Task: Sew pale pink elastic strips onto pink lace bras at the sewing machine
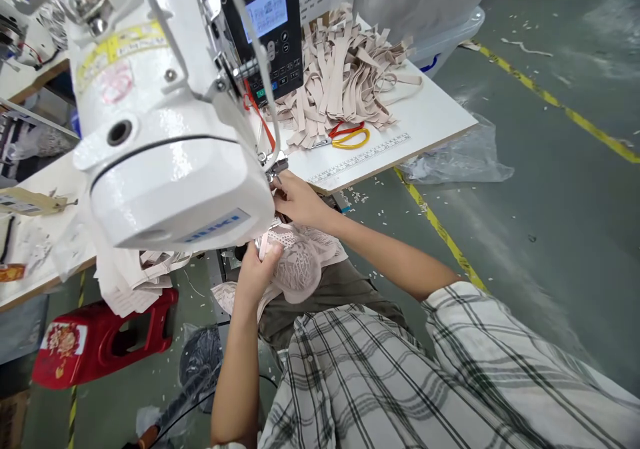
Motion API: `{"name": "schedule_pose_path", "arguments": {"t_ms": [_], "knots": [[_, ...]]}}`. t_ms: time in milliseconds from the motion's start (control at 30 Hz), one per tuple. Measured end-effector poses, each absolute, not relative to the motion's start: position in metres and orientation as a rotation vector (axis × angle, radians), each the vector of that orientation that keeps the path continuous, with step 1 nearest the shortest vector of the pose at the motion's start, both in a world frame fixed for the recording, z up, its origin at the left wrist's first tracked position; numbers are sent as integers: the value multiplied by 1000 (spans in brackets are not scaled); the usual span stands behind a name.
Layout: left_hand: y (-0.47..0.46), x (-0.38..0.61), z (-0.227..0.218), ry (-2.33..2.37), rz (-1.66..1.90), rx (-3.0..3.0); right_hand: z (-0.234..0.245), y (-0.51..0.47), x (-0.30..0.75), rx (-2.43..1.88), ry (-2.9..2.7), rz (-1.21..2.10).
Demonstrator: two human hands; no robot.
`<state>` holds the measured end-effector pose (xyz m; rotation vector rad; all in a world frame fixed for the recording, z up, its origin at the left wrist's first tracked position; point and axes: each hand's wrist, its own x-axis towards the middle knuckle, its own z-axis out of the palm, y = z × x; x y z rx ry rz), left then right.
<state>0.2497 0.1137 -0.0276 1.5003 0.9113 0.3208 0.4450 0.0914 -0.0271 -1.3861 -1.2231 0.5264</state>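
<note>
A pale pink lace garment (300,262) lies bunched in my lap at the front of the white sewing machine (165,136). My left hand (257,272) is closed on the garment's near edge, thumb on top. My right hand (295,199) rests just under the needle area (275,164), fingers curled and pressed on the fabric there. The machine head hides what lies under the needle.
A heap of beige elastic strips (340,76) and red-and-yellow scissors (350,136) lie on the white table (425,119). The machine's control panel (270,29) is lit. A red plastic stool (100,339) stands on the floor at left, with folded cloth (127,282) above it.
</note>
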Motion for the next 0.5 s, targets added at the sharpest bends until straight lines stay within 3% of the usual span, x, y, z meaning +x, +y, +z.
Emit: {"name": "schedule_pose_path", "arguments": {"t_ms": [133,300,400,500], "knots": [[84,244,-34,741,-69,999,-17,68,453,-1332,-1251,648],[33,245,-72,600,-127,998,-5,29,462,-1240,-1270,927],[28,242,-101,611,-206,1220,-29,15,467,-1196,-866,1198],[49,220,-122,692,-235,1362,-69,1,478,-1197,-212,1099]]}}
